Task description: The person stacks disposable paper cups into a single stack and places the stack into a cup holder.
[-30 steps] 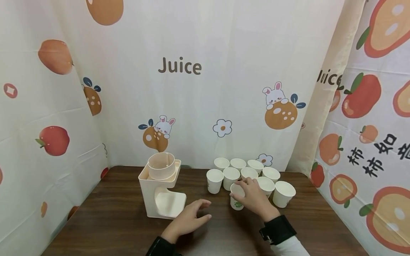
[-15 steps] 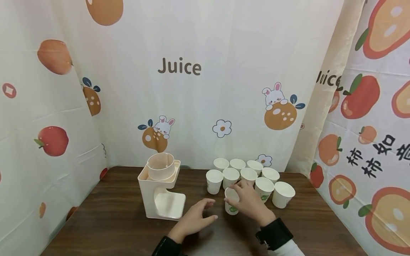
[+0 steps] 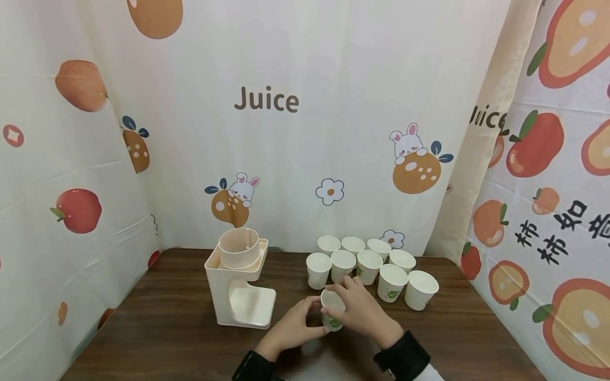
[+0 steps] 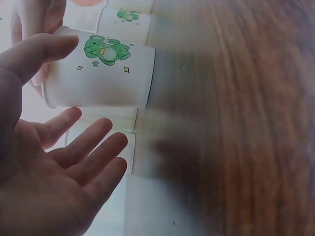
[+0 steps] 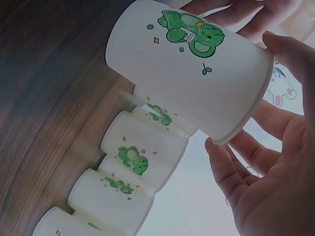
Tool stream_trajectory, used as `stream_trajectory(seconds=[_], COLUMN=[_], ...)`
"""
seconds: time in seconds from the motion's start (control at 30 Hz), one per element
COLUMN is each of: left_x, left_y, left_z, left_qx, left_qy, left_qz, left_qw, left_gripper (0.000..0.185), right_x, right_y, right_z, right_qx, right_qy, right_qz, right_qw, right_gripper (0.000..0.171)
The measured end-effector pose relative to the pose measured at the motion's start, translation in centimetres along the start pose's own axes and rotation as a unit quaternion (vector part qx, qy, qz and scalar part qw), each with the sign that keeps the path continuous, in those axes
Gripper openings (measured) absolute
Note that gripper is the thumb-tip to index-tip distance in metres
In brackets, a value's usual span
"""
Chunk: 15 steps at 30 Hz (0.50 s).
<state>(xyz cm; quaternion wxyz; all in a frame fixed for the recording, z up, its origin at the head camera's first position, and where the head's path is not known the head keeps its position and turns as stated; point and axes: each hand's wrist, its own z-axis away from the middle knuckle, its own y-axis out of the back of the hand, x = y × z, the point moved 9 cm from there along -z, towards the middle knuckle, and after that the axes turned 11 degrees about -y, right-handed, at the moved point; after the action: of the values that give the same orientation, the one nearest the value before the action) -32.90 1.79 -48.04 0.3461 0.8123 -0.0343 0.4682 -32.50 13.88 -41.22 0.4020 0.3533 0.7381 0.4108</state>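
A white paper cup (image 3: 333,301) with a green bear print stands between my two hands in the head view. My right hand (image 3: 363,311) pinches it near the rim between thumb and fingers, as the right wrist view shows on the paper cup (image 5: 182,69). My left hand (image 3: 294,327) lies around the cup's left side with fingers spread and fairly straight. In the left wrist view the left thumb (image 4: 49,46) overlaps the cup's side; whether it touches cannot be told. The other left fingers (image 4: 93,142) extend below the cup.
Several more white paper cups (image 3: 369,264) stand grouped upright behind and right of the hands. To the left is a cream-coloured machine (image 3: 224,299) with a round cup-like top (image 3: 239,248) and a low flat base (image 3: 257,304). A printed curtain (image 3: 286,148) hangs behind the wooden table (image 3: 167,328).
My right hand has brought the paper cup left and toward me, away from the group. My left hand has moved right, so that it now lies beside that cup.
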Motion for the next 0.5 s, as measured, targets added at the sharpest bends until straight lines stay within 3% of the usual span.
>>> stream_trajectory(seconds=[0.37, 0.5], left_x=[-0.4, -0.5], left_y=[-0.3, -0.4], left_z=[0.2, 0.3], left_qx=[-0.017, -0.026], left_qy=[0.001, 0.007], left_qz=[0.086, 0.088], left_qw=[0.9962, 0.9958], left_gripper=[0.071, 0.075], right_x=[-2.1, -2.8], right_y=[0.0, -0.1], right_z=[1.0, 1.4], right_qx=[-0.022, -0.033], right_qy=[0.055, 0.079], right_qz=[-0.028, -0.039], right_qw=[0.998, 0.996], right_gripper=[0.045, 0.045])
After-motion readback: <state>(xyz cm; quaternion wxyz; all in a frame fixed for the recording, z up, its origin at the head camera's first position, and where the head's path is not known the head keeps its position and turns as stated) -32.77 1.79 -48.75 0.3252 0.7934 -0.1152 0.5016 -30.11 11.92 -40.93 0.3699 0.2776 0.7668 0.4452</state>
